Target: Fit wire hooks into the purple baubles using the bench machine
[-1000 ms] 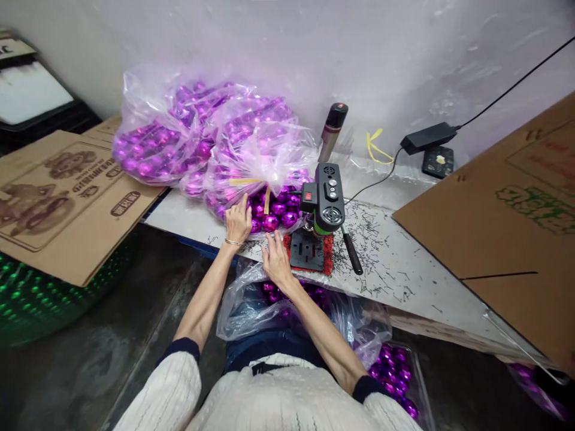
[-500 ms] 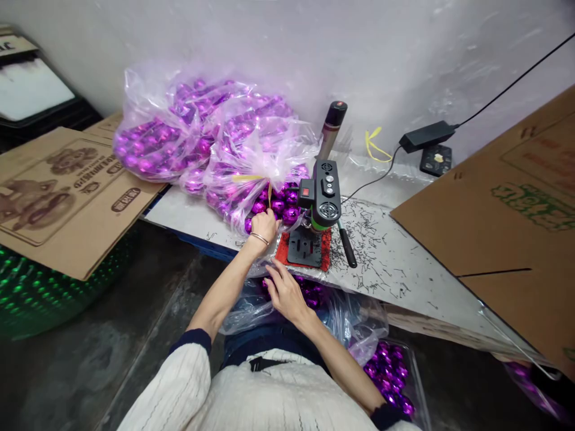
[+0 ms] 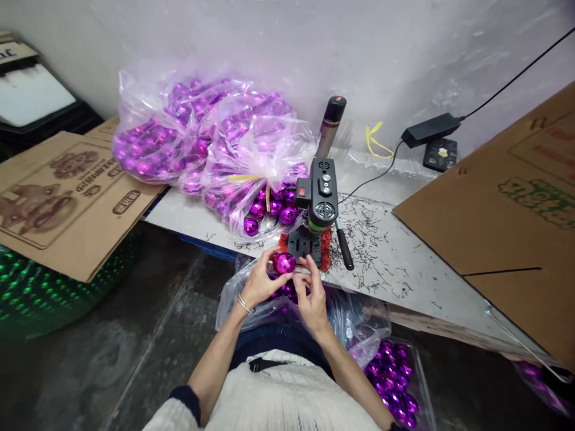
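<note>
In the head view, my left hand (image 3: 259, 281) holds a shiny purple faceted ball (image 3: 284, 263) between thumb and fingers, just in front of the small press. My right hand (image 3: 312, 297) is at the ball's right side, fingers bent and apart; whether a fingertip touches the ball I cannot tell. The black drill-like press (image 3: 324, 191) stands behind both hands, with a slotted dark base plate (image 3: 300, 243) on a red mat (image 3: 325, 254). A clear bag of purple balls (image 3: 258, 209) lies open left of the press. More purple balls (image 3: 285, 290) show in plastic below my hands.
Bits of black wire (image 3: 363, 239) litter the white table (image 3: 422, 287). A spray can (image 3: 330, 126) stands behind the press. Cardboard (image 3: 503, 221) rises at right; a flattened carton (image 3: 67, 191) lies at left over green shiny material (image 3: 58, 299). A clear container (image 3: 422, 383) holds purple balls.
My left hand has come back from the bag opening with a purple ball. My right hand has shifted slightly right and its fingers have bent up beside the ball.
</note>
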`<state>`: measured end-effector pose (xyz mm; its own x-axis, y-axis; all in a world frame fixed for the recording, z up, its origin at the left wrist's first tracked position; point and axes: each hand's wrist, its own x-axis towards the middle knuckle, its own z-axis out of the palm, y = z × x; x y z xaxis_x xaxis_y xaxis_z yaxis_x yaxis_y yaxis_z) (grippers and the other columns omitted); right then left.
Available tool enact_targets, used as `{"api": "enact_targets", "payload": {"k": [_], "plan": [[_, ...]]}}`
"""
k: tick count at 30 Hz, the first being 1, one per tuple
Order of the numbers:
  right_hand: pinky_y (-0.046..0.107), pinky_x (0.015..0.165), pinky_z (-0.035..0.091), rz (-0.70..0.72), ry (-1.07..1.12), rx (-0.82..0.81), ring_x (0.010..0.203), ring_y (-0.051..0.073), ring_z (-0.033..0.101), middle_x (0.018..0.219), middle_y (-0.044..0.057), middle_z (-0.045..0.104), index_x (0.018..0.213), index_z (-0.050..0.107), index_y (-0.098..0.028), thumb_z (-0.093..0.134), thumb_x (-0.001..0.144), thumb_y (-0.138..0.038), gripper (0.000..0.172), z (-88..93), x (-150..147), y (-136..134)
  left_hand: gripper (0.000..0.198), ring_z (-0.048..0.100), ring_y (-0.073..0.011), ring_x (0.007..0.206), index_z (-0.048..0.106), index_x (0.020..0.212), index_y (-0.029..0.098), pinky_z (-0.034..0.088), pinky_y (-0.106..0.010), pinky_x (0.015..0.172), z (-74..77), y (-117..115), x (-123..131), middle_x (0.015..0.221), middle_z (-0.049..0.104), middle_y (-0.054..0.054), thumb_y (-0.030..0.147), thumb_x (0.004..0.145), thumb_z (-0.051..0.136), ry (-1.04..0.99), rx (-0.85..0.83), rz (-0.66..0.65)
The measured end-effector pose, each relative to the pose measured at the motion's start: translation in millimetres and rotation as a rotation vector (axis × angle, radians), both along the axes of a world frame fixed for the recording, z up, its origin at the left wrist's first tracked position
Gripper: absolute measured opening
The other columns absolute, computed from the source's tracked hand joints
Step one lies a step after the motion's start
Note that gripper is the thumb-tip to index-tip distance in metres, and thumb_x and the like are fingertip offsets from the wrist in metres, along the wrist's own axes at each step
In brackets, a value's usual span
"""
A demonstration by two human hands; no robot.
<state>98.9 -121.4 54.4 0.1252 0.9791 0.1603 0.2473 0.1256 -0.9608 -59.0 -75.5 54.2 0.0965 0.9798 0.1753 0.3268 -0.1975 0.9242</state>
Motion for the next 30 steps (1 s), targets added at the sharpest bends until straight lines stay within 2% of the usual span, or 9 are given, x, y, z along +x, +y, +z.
{"api": "enact_targets", "payload": {"k": [2, 5, 9, 13, 18, 22, 26, 30], "plan": [[0.03, 0.074, 0.063, 0.01, 0.085, -0.114, 0.082, 0.015, 0.071, 0.134, 0.014, 0.066, 0.142, 0.052, -0.023, 0.061, 0.091, -0.047, 0.056, 3.1, -0.7, 3.4, 0.057, 0.067, -0.0265, 0.115, 0.06, 0.129, 0.024, 0.055, -0.041, 0.101, -3.8, -15.7, 0.5, 0.123, 0.068, -0.011, 0.04, 0.078, 0.08, -0.027, -0.051, -0.033], [0.029, 0.066, 0.062, 0.021, 0.257, -0.264, 0.078, 0.016, 0.071, 0.117, 0.01, 0.074, 0.124, 0.067, -0.021, 0.069, 0.083, -0.053, 0.052, -0.2, -3.2, 6.4, 0.059, 0.065, -0.0281, 0.121, 0.062, 0.129, 0.025, 0.052, -0.044, 0.107, -14.0, -23.2, 3.7, 0.129, 0.067, -0.012, 0.044, 0.077, 0.081, -0.168, -0.091, -0.06], [0.029, 0.059, 0.061, -0.044, 0.564, -0.401, 0.067, 0.015, 0.069, 0.097, 0.006, 0.077, 0.121, 0.067, -0.02, 0.072, 0.079, -0.058, 0.056, -7.5, -7.7, 10.5, 0.073, 0.062, -0.0299, 0.129, 0.057, 0.139, 0.022, 0.049, -0.044, 0.111, -29.1, -19.1, 13.2, 0.139, 0.064, -0.014, 0.056, 0.077, 0.078, -0.378, -0.174, -0.079], [0.029, 0.061, 0.062, -0.09, 0.723, -0.414, 0.066, 0.015, 0.071, 0.095, 0.006, 0.078, 0.117, 0.068, -0.019, 0.075, 0.077, -0.059, 0.057, -8.6, -6.4, 14.0, 0.075, 0.064, -0.0289, 0.126, 0.056, 0.141, 0.02, 0.052, -0.04, 0.109, -32.3, -2.9, 25.5, 0.14, 0.063, -0.014, 0.059, 0.079, 0.075, -0.405, -0.247, -0.016], [0.029, 0.065, 0.061, -0.083, 0.552, -0.354, 0.071, 0.015, 0.073, 0.105, 0.011, 0.079, 0.11, 0.072, -0.019, 0.07, 0.082, -0.058, 0.048, -6.9, 6.2, 5.4, 0.062, 0.065, -0.0253, 0.125, 0.054, 0.142, 0.02, 0.054, -0.04, 0.106, -32.8, 41.4, 48.3, 0.138, 0.065, -0.013, 0.058, 0.092, 0.061, -0.466, -0.268, 0.174], [0.029, 0.064, 0.06, -0.051, 0.419, -0.329, 0.067, 0.014, 0.071, 0.093, 0.009, 0.08, 0.103, 0.074, -0.02, 0.066, 0.084, -0.059, 0.044, -11.4, 19.3, -9.7, 0.063, 0.066, -0.0253, 0.122, 0.056, 0.14, 0.02, 0.052, -0.04, 0.107, -38.5, 63.0, 61.5, 0.131, 0.069, -0.011, 0.053, 0.087, 0.071, -0.289, -0.184, 0.182], [0.03, 0.064, 0.06, -0.063, 0.37, -0.342, 0.065, 0.014, 0.07, 0.089, 0.008, 0.08, 0.1, 0.075, -0.02, 0.066, 0.084, -0.06, 0.043, -17.5, 29.4, -23.4, 0.067, 0.064, -0.0293, 0.123, 0.057, 0.138, 0.02, 0.049, -0.046, 0.109, -38.2, 65.3, 59.5, 0.13, 0.069, -0.013, 0.047, 0.081, 0.079, -0.025, -0.072, 0.156], [0.03, 0.065, 0.061, -0.079, 0.321, -0.344, 0.066, 0.014, 0.07, 0.089, 0.008, 0.08, 0.099, 0.075, -0.02, 0.065, 0.086, -0.059, 0.043, -17.1, 36.5, -30.3, 0.063, 0.061, -0.0316, 0.124, 0.06, 0.133, 0.019, 0.046, -0.051, 0.111, -32.0, 68.3, 54.2, 0.13, 0.067, -0.015, 0.045, 0.079, 0.082, 0.187, 0.118, 0.096]]}}
